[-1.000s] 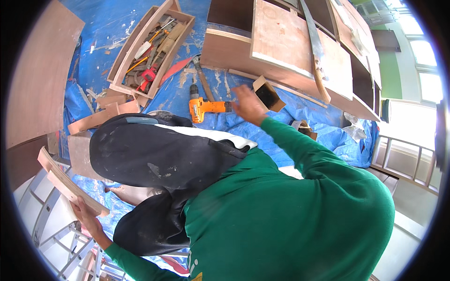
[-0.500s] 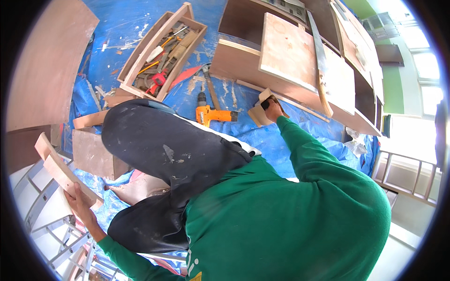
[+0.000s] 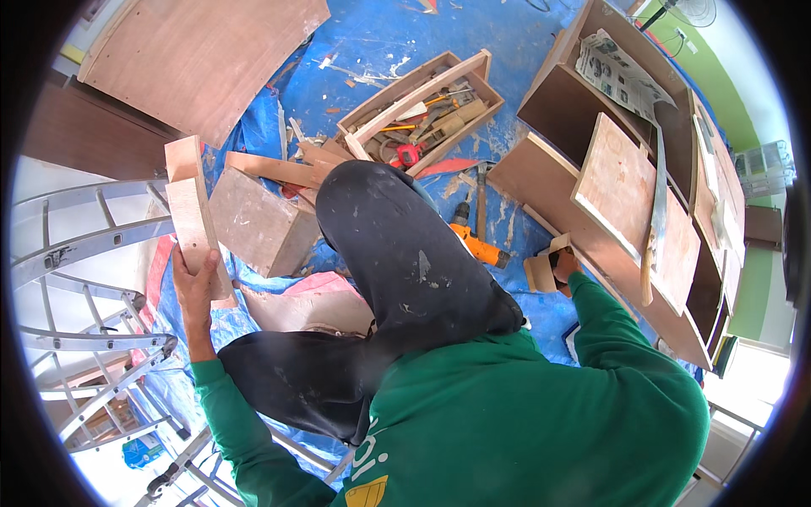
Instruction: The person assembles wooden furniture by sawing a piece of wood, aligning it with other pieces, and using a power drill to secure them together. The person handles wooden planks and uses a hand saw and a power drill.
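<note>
My left hand (image 3: 196,275) is wrapped round a narrow, pale wooden board (image 3: 196,221) held up at the left, thumb across its face. A second short wooden piece (image 3: 182,159) shows at the board's top end. Far to the right, my right hand (image 3: 568,264) is closed at a small open tan box (image 3: 541,270) on the tarp. Something dark is at its fingers, too small and covered to name. Left of that box lie an orange cordless drill (image 3: 481,247) and a hammer (image 3: 481,203).
A wooden toolbox (image 3: 494,95) with assorted tools stands ahead on the blue tarp (image 3: 363,34). To the right is a wooden cabinet (image 3: 541,182) with loose panels and a handsaw (image 3: 659,194) on it. Metal ladders (image 3: 93,245) stand left, beside a wooden block (image 3: 253,224).
The view has swung left, so the scene sits further right. My left hand holds the board more upright; my right hand stays at the tan box.
</note>
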The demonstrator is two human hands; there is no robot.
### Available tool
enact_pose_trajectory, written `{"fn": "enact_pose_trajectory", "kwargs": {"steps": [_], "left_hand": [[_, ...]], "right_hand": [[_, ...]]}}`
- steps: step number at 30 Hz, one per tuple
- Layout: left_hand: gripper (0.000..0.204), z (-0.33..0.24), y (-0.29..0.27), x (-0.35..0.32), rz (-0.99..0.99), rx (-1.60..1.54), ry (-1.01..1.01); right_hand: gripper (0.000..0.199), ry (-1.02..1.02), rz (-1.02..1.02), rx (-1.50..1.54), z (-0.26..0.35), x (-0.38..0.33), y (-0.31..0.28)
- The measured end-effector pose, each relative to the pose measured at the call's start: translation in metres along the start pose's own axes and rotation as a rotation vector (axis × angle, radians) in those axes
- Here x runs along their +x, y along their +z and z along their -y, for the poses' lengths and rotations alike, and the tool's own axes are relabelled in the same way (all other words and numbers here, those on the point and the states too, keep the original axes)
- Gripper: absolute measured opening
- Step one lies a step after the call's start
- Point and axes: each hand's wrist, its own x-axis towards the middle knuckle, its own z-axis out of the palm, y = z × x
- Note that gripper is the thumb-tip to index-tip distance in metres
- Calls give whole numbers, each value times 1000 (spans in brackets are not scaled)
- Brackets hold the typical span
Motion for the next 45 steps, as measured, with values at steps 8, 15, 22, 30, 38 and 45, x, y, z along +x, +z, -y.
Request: {"fn": "enact_pose_trajectory", "kwargs": {"steps": [8,15,22,30,38,45], "left_hand": [[65,7,2,-4,43,-110,18],[61,56,-22,0,177,-661,-153],[64,11,-8,13,231,-789,-186],[70,19,-8,0,297,-756,-136],[67,29,-7,6,257,-738,-165],[64,18,0,7,210,-753,-137]], "right_hand": [[42,40,-133,181,25,-28,-14],[43,42,-88,77,-4,2,16],[42,-325,-192,-251,43,39,57],[36,31,-277,308,-15,0,49],[37,-68,-108,-246,-36,27,55],[20,-7,-202,-47,-44,-7,55]]}}
